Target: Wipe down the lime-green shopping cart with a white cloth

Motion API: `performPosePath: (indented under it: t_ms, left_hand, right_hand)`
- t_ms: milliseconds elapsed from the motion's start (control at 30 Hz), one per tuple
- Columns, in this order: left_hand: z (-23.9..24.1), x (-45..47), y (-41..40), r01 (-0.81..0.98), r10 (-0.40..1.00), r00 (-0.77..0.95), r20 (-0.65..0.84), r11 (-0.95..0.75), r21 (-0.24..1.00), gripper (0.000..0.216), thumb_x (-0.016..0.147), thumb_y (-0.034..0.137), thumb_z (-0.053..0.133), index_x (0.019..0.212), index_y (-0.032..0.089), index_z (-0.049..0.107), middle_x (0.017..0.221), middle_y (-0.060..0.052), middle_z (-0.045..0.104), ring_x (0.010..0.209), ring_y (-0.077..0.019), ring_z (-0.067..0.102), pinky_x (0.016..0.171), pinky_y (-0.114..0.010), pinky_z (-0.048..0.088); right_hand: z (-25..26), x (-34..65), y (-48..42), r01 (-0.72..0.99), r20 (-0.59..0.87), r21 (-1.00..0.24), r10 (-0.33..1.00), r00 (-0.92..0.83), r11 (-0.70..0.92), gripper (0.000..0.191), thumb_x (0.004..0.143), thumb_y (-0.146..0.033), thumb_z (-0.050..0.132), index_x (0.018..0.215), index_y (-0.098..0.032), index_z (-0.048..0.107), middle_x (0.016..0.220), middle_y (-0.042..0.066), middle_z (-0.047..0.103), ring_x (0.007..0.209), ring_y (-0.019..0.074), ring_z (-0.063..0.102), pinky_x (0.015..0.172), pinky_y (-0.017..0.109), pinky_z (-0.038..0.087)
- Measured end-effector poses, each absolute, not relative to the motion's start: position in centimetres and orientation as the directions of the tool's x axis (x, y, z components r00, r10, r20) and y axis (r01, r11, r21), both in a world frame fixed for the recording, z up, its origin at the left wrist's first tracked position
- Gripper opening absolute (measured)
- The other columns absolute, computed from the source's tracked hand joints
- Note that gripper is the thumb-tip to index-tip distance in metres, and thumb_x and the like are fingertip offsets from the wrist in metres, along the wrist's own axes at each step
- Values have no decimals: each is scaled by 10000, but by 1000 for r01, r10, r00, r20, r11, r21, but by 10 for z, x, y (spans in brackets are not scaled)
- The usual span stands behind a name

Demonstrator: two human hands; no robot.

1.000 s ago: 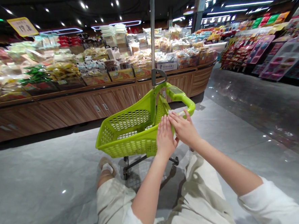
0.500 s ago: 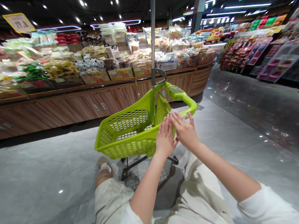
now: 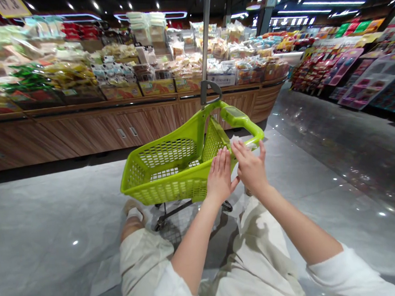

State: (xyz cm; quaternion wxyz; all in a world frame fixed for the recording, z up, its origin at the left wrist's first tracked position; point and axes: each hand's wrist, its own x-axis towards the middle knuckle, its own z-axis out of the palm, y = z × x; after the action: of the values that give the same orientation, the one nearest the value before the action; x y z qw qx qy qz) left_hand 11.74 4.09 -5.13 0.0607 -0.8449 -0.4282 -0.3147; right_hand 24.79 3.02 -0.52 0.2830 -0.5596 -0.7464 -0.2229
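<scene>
A lime-green shopping cart (image 3: 166, 192) with perforated basket walls stands in front of me, its handle (image 3: 255, 129) toward the right. My left hand (image 3: 219, 175) lies flat on the near rim of the basket, fingers stretched out and nothing in them. Just to its right, my right hand (image 3: 251, 167) presses a thin white tissue (image 3: 236, 140) against the cart by the handle's base. Parts of the tissue poke out past the fingers; the rest is hidden beneath them. A grey pole with a loop holder (image 3: 210, 92) rises from the cart's far side.
Behind the cart runs a wood-fronted display counter (image 3: 149, 124) piled with packaged goods. More racks of packages (image 3: 363, 75) line the right side. The grey tiled floor (image 3: 54, 219) is shiny. A foot (image 3: 133, 210) rests left of the cart's wheels.
My right hand has slid right with the tissue, opening a small gap between it and my left hand. The view has tilted slightly downward.
</scene>
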Motion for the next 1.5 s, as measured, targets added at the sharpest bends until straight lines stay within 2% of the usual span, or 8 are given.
performPosePath:
  t_ms: [200,400,633,867,1067,1167,1333,1500]
  left_hand:
    - [-48,113,38,765,682,441,584,-626,153,876,937,515,447,1556,51,36,1641,-180,200,1537,-263,90,1240,-450,196]
    - [-47,117,36,763,687,417,596,-620,181,907,929,555,455,1554,49,35,1637,-189,207,1535,-278,101,1233,-469,213]
    - [-48,115,35,766,699,417,581,-614,190,912,915,452,513,1555,47,6,1626,-204,230,1532,-280,117,1234,-470,215]
    - [-48,118,35,768,689,404,602,-612,185,951,918,546,493,1553,37,2,1629,-207,217,1536,-278,95,1231,-476,223]
    - [-50,116,35,751,694,414,590,-626,211,955,892,406,560,1555,64,-35,1615,-221,247,1531,-283,125,1223,-496,241]
    - [-49,114,34,762,690,413,594,-619,190,925,922,458,508,1558,71,-42,1621,-211,239,1530,-281,131,1220,-492,247]
    - [-46,114,29,780,684,419,597,-608,150,930,927,542,474,1554,38,7,1622,-210,239,1534,-269,119,1217,-468,263]
    - [-48,117,29,773,695,406,594,-608,183,940,905,473,529,1551,34,6,1616,-228,239,1535,-281,105,1220,-488,257]
  right_hand:
    - [6,287,31,906,651,113,659,-377,407,666,808,17,354,1414,-228,484,1419,69,583,1318,190,535,1209,529,-47]
    - [21,298,38,979,710,-29,694,-123,203,626,787,9,368,1346,-209,548,1354,116,630,1307,263,545,1181,622,-28]
    - [5,261,29,901,633,61,681,-367,429,609,839,17,332,1372,-211,519,1395,86,601,1296,207,557,1205,560,-87]
    - [33,316,37,969,674,9,715,-188,246,607,819,22,354,1351,-197,549,1354,124,628,1279,263,571,1184,638,-59]
    - [6,246,21,914,583,101,721,-374,392,569,873,-29,357,1412,-146,495,1454,141,534,1358,241,495,1225,549,-48]
    - [15,267,23,879,566,103,699,-437,465,620,836,5,355,1396,-204,518,1423,95,575,1324,218,533,1218,568,-60]
    - [38,324,32,939,645,-27,723,-247,344,615,777,13,399,1296,-246,603,1316,73,662,1254,234,597,1210,606,2]
    - [17,265,21,968,690,-73,712,-126,241,608,801,10,378,1348,-193,552,1383,124,604,1328,249,527,1186,598,-152]
